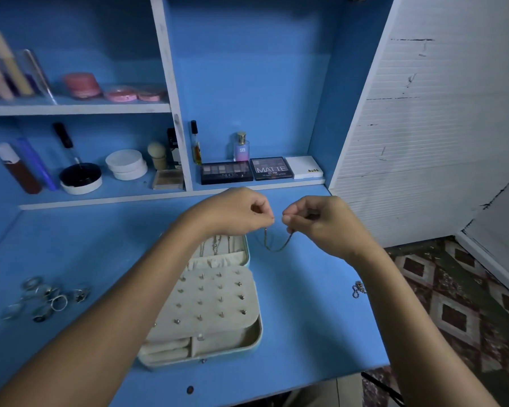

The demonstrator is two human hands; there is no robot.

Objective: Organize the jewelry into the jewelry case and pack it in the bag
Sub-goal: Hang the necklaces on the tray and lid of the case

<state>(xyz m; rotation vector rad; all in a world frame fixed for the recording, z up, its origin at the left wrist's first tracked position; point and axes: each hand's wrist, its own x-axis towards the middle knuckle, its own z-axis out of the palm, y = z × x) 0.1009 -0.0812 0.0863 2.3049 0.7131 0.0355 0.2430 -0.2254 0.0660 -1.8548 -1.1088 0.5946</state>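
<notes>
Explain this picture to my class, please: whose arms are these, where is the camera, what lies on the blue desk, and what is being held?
No machine here: a person wears a wide-angle camera on the head, looking forward and down, so the two arms are that person's own. The left hand and right hand each pinch one end of a thin chain necklace, which sags between them above the blue desk. Below the hands lies an open jewelry case; its cream panel carries rows of stud earrings, and chains hang in its lid. To the left lies a cluster of rings; another small chain lies near the right edge. Shelves behind hold eyeshadow palettes and other cosmetics.
</notes>
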